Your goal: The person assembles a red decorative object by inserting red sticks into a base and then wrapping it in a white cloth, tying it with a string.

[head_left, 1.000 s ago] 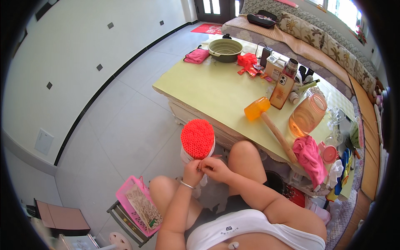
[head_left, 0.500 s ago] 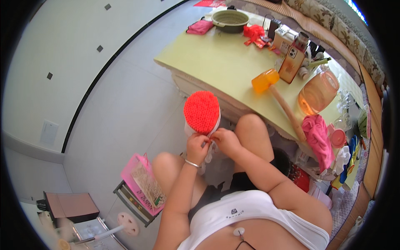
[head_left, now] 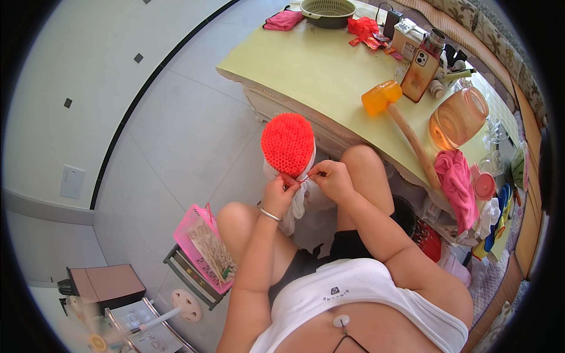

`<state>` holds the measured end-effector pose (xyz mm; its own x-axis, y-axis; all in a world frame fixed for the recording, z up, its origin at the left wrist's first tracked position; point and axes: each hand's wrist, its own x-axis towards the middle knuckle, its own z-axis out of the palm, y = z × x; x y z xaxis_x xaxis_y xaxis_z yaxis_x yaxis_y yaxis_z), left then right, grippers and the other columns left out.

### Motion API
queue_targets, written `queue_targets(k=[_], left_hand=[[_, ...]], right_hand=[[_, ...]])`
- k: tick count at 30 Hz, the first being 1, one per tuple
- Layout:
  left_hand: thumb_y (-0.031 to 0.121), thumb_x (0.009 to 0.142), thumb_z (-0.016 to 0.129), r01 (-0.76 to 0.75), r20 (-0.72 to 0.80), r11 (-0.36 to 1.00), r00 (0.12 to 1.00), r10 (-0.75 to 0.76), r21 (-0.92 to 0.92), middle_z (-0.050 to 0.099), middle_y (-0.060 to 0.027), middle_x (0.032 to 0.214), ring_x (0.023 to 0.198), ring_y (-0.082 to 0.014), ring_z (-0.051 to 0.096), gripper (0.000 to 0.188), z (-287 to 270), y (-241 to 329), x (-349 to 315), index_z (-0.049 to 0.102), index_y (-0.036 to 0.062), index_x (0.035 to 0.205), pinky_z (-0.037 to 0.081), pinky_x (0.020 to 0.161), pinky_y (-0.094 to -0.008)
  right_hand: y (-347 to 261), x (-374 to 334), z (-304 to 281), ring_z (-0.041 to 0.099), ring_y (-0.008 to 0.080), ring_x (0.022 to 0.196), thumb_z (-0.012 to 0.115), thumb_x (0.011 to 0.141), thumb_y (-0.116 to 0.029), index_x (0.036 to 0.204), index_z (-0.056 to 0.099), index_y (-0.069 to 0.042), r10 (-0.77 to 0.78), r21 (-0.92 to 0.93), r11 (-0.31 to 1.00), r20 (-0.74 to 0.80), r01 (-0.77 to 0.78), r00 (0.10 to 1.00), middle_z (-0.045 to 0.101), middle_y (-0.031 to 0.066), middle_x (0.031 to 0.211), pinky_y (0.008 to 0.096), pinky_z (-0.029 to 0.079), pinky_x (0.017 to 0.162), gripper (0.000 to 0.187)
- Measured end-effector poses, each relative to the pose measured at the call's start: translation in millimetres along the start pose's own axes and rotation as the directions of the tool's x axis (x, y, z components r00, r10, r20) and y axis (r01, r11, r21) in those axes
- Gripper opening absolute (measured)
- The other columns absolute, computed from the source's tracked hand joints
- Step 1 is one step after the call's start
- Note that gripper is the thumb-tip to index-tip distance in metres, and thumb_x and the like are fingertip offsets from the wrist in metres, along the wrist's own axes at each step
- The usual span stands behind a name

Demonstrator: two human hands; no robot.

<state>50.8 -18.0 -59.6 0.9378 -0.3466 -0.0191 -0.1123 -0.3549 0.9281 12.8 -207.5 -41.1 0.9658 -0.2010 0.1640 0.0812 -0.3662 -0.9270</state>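
Observation:
A round bundle of bright red tubes point(head_left: 288, 143), its open ends packed like a honeycomb, stands upright in front of my knees. White plastic film point(head_left: 298, 207) surrounds its side and hangs loose below my hands. At the bundle's near side, my left hand point(head_left: 280, 194) pinches a thin red strand point(head_left: 303, 180) with thumb and fingers. My right hand point(head_left: 333, 179) pinches the same strand a little to the right, fingertips close to the left ones. How the strand runs into the film is too small to tell.
A yellow-green table point(head_left: 306, 67) holds an orange mallet point(head_left: 381, 98), a phone point(head_left: 419, 76), a glass jar point(head_left: 459, 119), a pink cloth point(head_left: 456, 185) and a strainer basket point(head_left: 328, 12). Left of my knee, a pink basket point(head_left: 191, 222) of thin pale pieces rests on a stool point(head_left: 187, 276).
My hands have drawn slightly apart, and the thin strand now shows between the fingertips. The whole view has shifted a little; the bundle appears slightly higher.

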Motion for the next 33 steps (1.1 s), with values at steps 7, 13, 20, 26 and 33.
queue_targets(k=[7, 13, 20, 26, 33], left_hand=[[-0.005, 0.081, 0.070, 0.216, 0.043, 0.780, 0.971, -0.236, -0.587, 0.069, -0.0094, 0.082, 0.078, -0.0154, 0.065, 0.011, 2, -23, 0, 0.060, -0.0016, 0.079, 0.053, 0.074, -0.0285], [-0.005, 0.073, 0.070, -0.128, -0.202, 0.992, 0.971, 0.127, 0.013, 0.064, -0.0082, 0.075, 0.075, -0.0218, 0.064, 0.016, 11, -10, -8, 0.056, 0.0037, 0.071, 0.050, 0.068, -0.0357], [0.004, 0.066, 0.064, -0.632, 0.063, 0.468, 0.633, 0.772, 0.618, 0.053, -0.0076, 0.068, 0.072, -0.0264, 0.055, 0.016, 14, 17, 1, 0.050, 0.0082, 0.070, 0.043, 0.069, -0.0396], [0.005, 0.069, 0.064, -0.697, 0.146, 0.378, 0.567, 0.811, 0.609, 0.053, -0.0059, 0.070, 0.072, -0.0252, 0.054, 0.014, 13, 11, 3, 0.051, 0.0091, 0.072, 0.043, 0.068, -0.0397], [0.004, 0.073, 0.067, -0.492, -0.099, 0.557, 0.684, 0.723, 0.669, 0.056, -0.0082, 0.076, 0.074, -0.0294, 0.056, 0.011, 11, 7, -1, 0.057, 0.0078, 0.074, 0.043, 0.068, -0.0418]], right_hand=[[-6, 0, -8, 0.065, 0.0251, 0.071, 0.072, 0.073, -0.004, 0.084, 0.074, -0.006, -0.177, -0.127, 0.964, 0.352, 0.234, 0.919, 0.067, 0.0105, 0.079, 0.0322, 0.052, 0.065, 0.011], [-17, -2, -3, 0.065, 0.0301, 0.072, 0.071, 0.078, -0.022, 0.084, 0.076, -0.015, -0.034, -0.187, 0.978, 0.297, 0.093, 0.954, 0.067, 0.0084, 0.081, 0.0391, 0.052, 0.065, 0.011], [5, 2, 29, 0.066, 0.0309, 0.074, 0.068, 0.079, -0.020, 0.091, 0.076, -0.019, -0.081, -0.245, 0.963, 0.137, 0.113, 0.987, 0.068, 0.0111, 0.078, 0.0391, 0.053, 0.066, 0.015], [18, 7, 35, 0.066, 0.0305, 0.073, 0.066, 0.075, -0.016, 0.092, 0.076, -0.017, 0.051, -0.145, 0.989, 0.279, -0.011, 0.959, 0.068, 0.0108, 0.077, 0.0390, 0.052, 0.065, 0.020], [16, 2, 33, 0.066, 0.0327, 0.072, 0.065, 0.077, -0.018, 0.083, 0.071, -0.014, -0.138, -0.328, 0.926, 0.169, 0.188, 0.976, 0.068, 0.0108, 0.076, 0.0424, 0.052, 0.063, 0.010]])
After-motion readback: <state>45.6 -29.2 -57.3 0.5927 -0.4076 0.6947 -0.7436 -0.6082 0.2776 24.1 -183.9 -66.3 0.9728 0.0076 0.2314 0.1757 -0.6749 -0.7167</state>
